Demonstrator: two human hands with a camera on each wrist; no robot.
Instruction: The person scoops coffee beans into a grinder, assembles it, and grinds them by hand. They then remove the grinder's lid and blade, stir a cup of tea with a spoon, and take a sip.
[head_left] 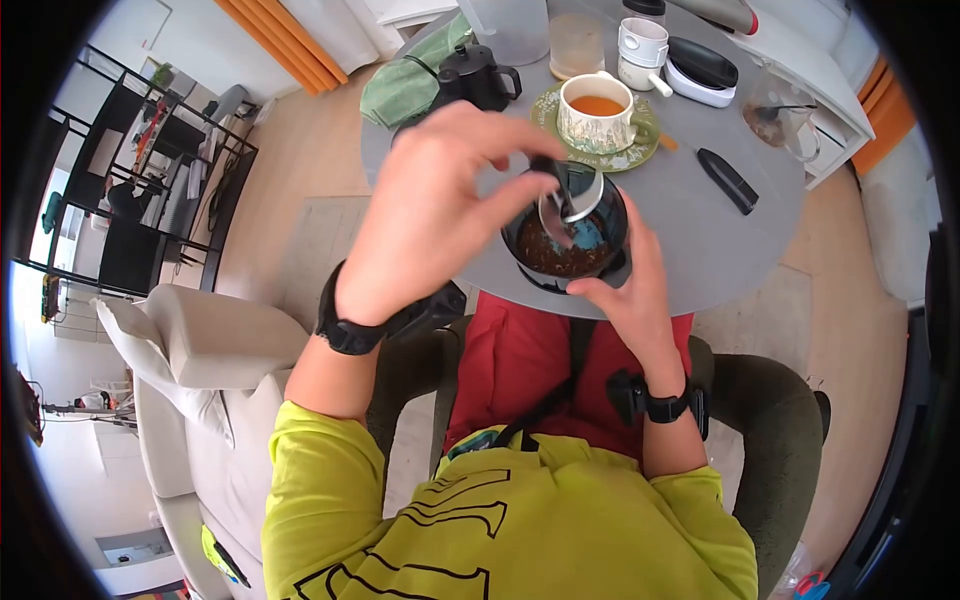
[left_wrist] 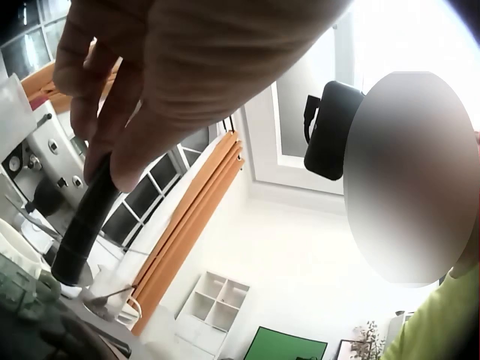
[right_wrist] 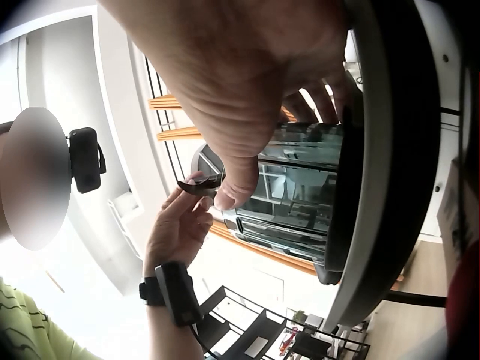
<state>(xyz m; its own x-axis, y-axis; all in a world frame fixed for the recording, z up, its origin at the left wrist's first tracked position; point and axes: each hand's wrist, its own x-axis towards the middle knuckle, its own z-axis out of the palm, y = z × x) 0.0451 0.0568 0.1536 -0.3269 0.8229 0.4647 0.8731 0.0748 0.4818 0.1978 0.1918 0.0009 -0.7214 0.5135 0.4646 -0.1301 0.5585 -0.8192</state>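
Note:
My left hand (head_left: 440,200) pinches a black-handled tool with a shiny, rounded metal head (head_left: 585,200), blurred, over the mouth of a dark see-through container (head_left: 512,235). In the left wrist view the black handle (left_wrist: 79,236) points down from the fingers. Brown loose bits (head_left: 568,260) lie inside the container, around a blue patch. My right hand (head_left: 640,290) grips the container from its right side, thumb near the front. The right wrist view shows its clear ribbed wall (right_wrist: 300,187) and the thumb (right_wrist: 238,184) at the rim.
Behind the container, a cup of orange-brown drink (head_left: 597,125) stands on a green patterned saucer (head_left: 640,150). A black moka pot (head_left: 475,75) and green cloth (head_left: 400,90) are at left. A black long object (head_left: 727,180) and glass jug (head_left: 785,115) sit right.

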